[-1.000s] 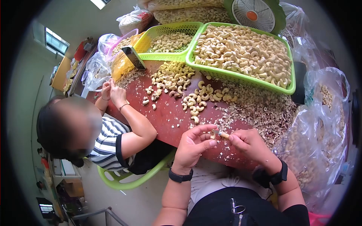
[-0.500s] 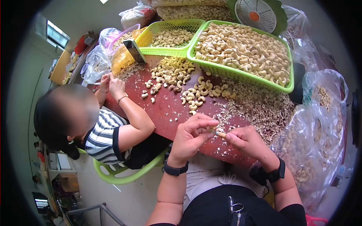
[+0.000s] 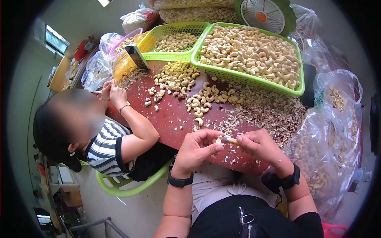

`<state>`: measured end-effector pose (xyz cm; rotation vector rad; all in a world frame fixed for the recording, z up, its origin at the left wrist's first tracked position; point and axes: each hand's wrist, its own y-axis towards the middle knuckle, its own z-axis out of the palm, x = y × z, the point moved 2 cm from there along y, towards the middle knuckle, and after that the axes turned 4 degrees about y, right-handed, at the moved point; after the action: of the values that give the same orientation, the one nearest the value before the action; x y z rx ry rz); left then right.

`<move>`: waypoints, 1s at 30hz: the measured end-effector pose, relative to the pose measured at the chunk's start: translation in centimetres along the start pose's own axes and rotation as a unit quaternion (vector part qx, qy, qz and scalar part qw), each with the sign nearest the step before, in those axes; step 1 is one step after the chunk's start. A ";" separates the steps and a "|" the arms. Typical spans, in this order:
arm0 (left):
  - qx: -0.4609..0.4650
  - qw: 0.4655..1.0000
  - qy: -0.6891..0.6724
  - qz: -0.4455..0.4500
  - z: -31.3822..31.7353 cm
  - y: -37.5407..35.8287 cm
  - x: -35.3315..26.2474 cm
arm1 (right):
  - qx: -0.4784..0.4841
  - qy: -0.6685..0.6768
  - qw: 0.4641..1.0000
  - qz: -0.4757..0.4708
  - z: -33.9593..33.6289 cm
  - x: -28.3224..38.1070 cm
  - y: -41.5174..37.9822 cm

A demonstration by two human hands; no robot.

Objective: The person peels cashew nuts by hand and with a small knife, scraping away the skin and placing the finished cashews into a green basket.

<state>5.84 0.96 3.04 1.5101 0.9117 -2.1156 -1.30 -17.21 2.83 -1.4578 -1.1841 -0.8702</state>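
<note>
My left hand is closed, pinching a cashew between thumb and fingertips above the table's near edge. Wrapped in the fingers of my right hand is a small knife with a wooden handle. Its short blade points left and meets the cashew. Beyond my hands lies a loose group of cashews on the red table. A larger heap of cashews, yellowish at its far side, sits behind that group.
A green basket heaped with cashews stands at the back, beside a second green basket. Skin flakes cover the table's right side. Plastic bags bulge at the right. A seated person works at the left near a propped phone.
My hands have shifted slightly, and the blade and cashew show more clearly between them. The whole view has drifted a little, moving the table and baskets left in frame.
</note>
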 end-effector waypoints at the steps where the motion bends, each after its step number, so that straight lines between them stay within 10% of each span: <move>1: 0.000 1.000 0.000 0.000 0.0 0.1 0.0 | 0.004 0.010 1.000 0.013 0.0 0.0 0.0; 18: 0.008 0.977 0.045 0.206 0.5 1.1 0.4 | 0.039 0.044 0.998 0.037 0.1 -0.4 0.2; 30: -0.007 0.999 -0.026 0.030 0.6 0.3 0.9 | 0.041 0.061 0.996 0.046 -0.1 -0.6 0.1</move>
<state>5.29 0.42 2.26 1.4511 0.8508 -2.0912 -1.34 -17.40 2.30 -1.3635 -1.0417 -0.8259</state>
